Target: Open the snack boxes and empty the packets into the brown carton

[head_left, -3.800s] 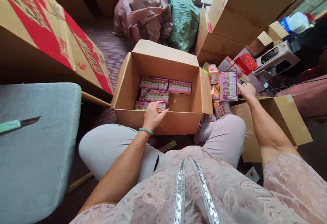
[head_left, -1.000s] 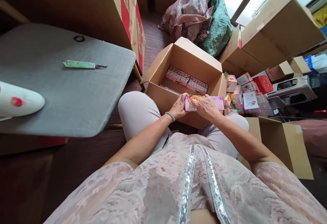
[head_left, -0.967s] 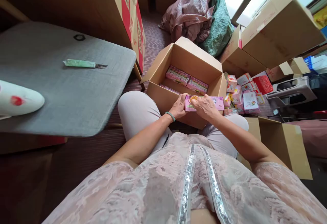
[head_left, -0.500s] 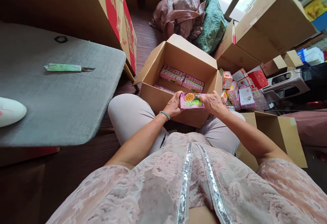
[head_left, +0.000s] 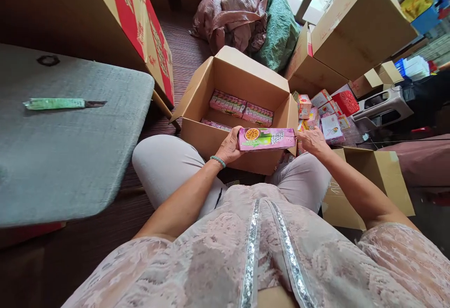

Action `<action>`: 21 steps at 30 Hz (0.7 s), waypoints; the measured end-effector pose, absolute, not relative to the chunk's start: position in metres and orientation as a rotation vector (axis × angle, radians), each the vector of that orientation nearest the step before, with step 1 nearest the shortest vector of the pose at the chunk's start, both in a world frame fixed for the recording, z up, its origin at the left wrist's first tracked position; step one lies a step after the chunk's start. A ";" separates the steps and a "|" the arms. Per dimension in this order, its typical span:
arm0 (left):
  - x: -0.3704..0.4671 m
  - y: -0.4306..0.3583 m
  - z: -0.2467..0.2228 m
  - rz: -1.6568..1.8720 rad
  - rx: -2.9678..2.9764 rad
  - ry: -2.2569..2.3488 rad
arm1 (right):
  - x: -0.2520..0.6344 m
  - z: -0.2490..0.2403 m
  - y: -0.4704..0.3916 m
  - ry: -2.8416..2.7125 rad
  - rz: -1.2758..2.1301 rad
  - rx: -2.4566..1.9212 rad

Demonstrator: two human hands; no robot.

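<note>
Above the near side of the large open carton [head_left: 251,80], a long pink box [head_left: 267,138] with a round food picture and green patches is held level. My left hand [head_left: 229,147] is closed round its left end, a beaded bracelet on the wrist. At the box's right end is my right hand [head_left: 312,141], with its bent fingers closed against the end edge; the fingertips are partly hidden. Inside the carton lie rows of similar pink boxes [head_left: 258,114], and the near row is partly covered by the carton wall.
A grey board [head_left: 80,144] at left carries a green-handled knife [head_left: 65,104]. Small colourful boxes [head_left: 330,127] are piled right of the carton, near a grey plastic stool [head_left: 383,106]. Another open carton [head_left: 365,181] stands at lower right. Sacks [head_left: 232,12] lie behind.
My right hand has moved right, from over the pink box's printed face to its right end, uncovering more of the print. My left hand keeps its hold. The view has shifted slightly.
</note>
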State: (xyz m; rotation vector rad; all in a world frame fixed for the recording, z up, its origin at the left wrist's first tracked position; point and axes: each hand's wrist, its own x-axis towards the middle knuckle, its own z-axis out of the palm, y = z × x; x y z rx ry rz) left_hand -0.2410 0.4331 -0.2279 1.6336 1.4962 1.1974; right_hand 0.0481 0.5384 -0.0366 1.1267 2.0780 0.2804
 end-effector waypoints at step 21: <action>-0.143 0.538 -0.098 1.095 0.755 1.222 | 0.044 -0.066 0.488 3.114 -0.219 2.238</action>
